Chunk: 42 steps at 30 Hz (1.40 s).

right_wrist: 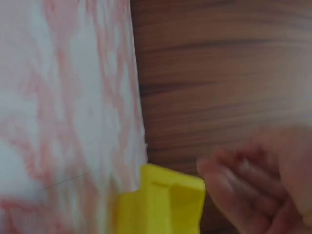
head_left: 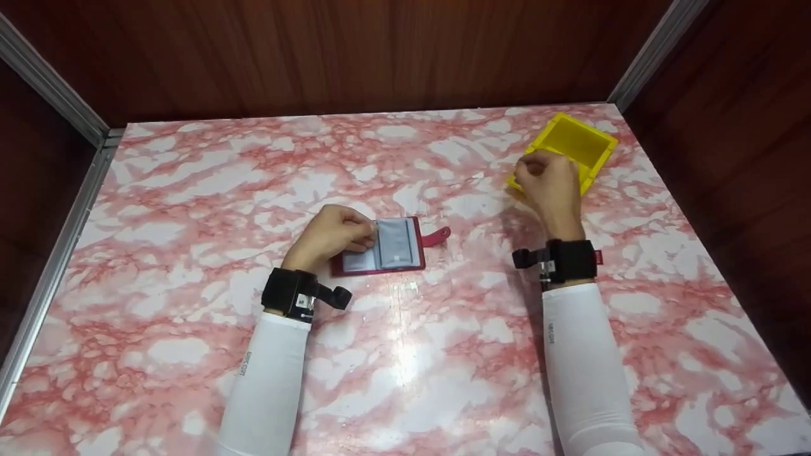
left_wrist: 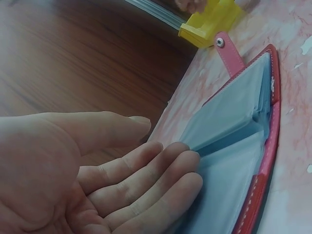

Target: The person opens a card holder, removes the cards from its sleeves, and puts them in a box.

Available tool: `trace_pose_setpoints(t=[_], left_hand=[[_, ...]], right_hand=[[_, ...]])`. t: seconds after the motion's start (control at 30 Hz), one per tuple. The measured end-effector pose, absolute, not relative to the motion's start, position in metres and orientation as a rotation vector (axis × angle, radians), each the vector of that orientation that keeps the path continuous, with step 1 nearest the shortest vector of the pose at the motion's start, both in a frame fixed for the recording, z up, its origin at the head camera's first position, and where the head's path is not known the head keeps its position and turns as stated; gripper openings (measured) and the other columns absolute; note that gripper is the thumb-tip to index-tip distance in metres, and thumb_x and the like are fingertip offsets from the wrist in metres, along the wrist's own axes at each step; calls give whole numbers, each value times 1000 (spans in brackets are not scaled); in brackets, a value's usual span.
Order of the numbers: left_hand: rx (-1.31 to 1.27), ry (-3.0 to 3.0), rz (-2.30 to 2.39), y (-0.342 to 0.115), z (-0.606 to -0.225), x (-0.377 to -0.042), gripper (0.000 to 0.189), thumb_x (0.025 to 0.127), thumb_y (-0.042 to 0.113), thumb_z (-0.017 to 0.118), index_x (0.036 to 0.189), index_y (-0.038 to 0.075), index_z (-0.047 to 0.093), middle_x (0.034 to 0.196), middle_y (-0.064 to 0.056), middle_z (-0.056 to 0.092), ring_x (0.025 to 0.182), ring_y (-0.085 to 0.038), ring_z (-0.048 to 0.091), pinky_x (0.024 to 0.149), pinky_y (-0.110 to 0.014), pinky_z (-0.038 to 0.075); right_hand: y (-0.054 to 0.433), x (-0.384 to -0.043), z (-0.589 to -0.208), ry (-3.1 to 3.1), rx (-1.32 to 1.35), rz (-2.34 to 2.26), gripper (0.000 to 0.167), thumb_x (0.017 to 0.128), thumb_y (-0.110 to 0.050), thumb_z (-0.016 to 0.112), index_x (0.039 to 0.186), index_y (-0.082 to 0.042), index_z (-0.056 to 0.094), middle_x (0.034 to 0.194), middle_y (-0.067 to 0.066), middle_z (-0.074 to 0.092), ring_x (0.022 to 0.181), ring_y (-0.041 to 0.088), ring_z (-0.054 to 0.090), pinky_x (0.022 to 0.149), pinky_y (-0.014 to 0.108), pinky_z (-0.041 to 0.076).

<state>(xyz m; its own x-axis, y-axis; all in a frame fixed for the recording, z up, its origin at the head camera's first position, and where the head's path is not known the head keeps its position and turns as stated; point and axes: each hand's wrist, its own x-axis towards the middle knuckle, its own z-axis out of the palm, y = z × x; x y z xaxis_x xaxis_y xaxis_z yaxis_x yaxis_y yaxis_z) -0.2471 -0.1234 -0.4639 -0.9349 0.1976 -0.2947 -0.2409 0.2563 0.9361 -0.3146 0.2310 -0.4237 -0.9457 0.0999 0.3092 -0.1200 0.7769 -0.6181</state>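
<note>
A small red card holder (head_left: pixel 422 244) lies opened flat on the table, with clear plastic sleeves (head_left: pixel 396 244) inside and a snap strap (head_left: pixel 437 237) sticking out to the right. My left hand (head_left: pixel 336 234) is over its left half, fingertips at the sleeves; in the left wrist view the fingers are loosely bent and the thumb stands apart from them. My right hand (head_left: pixel 551 183) is over the near part of a yellow bin (head_left: pixel 602 158), fingers loosely curled. The right wrist view is blurred, and I see no object in that hand.
The table (head_left: pixel 405 373) has a red and white marbled top. Dark wood-grain panels (head_left: pixel 355 57) stand at its back and sides, with metal rails (head_left: pixel 57 82) at the corners. The yellow bin sits near the back right corner.
</note>
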Motion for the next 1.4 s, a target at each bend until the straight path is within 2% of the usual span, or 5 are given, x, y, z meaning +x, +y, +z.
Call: trace_pose_setpoints(t=[0.2, 0.4, 0.53, 0.9, 1.4], left_hand=[[-45, 2248, 1715, -130, -461, -245, 22, 84, 16, 65, 98, -2, 65, 96, -21, 68, 86, -27, 68, 77, -36, 58], [-55, 2409, 1553, -136, -459, -245, 17, 83, 20, 67, 90, 5, 68, 88, -15, 70, 78, -22, 66, 71, -32, 58], [5, 2523, 1418, -137, -459, -244, 14, 82, 22, 67, 88, 9, 70, 84, -7, 69, 74, -18, 63, 67, -28, 55], [8, 2617, 1320, -141, -462, -246, 10, 79, 19, 69, 85, 11, 72, 79, -3, 67, 67, -13, 58, 61, -23, 49], [23, 2612, 1303, -144, -465, -247, 10, 80, 19, 69, 86, 11, 71, 80, -2, 67, 73, -13, 57, 66, -23, 49]], right_hand=[[188, -296, -409, -2720, 715, 744, 15, 85, -27, 66, 94, -18, 74, 89, -3, 72, 79, 10, 66, 74, 29, 57], [143, -280, -415, -2866, 979, 606, 19, 80, -30, 72, 95, -20, 74, 93, -5, 73, 86, 9, 66, 76, 29, 56], [123, -275, -426, -2887, 1162, 504, 18, 79, -29, 73, 94, -20, 75, 93, -4, 73, 83, 11, 66, 72, 29, 54], [101, -268, -446, -2840, 1235, 333, 14, 76, -33, 75, 85, -22, 75, 83, -8, 71, 68, 6, 60, 63, 28, 54], [95, -265, -454, -2801, 1258, 350, 11, 77, -29, 74, 85, -21, 74, 82, -8, 71, 71, 7, 62, 65, 28, 54]])
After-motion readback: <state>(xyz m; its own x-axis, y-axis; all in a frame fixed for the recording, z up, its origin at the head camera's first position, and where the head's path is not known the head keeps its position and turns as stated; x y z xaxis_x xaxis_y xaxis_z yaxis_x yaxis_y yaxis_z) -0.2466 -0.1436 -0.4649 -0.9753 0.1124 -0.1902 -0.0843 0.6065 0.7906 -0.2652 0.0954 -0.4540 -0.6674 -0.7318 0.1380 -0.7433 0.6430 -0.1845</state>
